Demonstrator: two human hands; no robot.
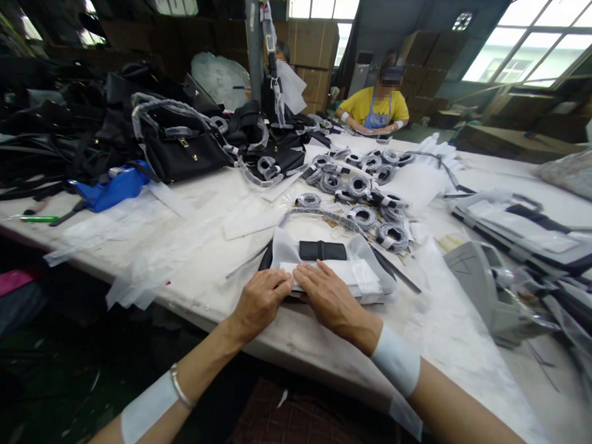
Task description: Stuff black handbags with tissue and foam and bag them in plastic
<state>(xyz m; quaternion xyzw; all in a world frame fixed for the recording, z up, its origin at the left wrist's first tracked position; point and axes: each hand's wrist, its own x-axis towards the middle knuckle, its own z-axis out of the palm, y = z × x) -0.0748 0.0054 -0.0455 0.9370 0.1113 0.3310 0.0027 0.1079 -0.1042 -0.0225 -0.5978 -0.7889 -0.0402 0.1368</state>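
Note:
A handbag [379, 288] lies flat near the front edge, covered with white tissue paper [339, 270] and translucent wrapping. On top of it rests a black folded strap piece [323, 251]. The bag's wrapped handle [320, 214] arches away behind it. My left hand [263, 298] is closed at the bag's left front edge, fingers bent against the paper; what lies under the fingertips is hidden. Lying flat across the paper, my right hand [329, 299] has its fingers stretched out, its fingertips close beside the left hand's.
Several wrapped strap coils [359, 186] lie behind the bag. Black handbags [188, 153] pile up at the left, near a blue cloth [111, 186]. A grey tape dispenser [484, 292] and another wrapped bag [531, 226] are on the right. A person in yellow [374, 107] sits across the table.

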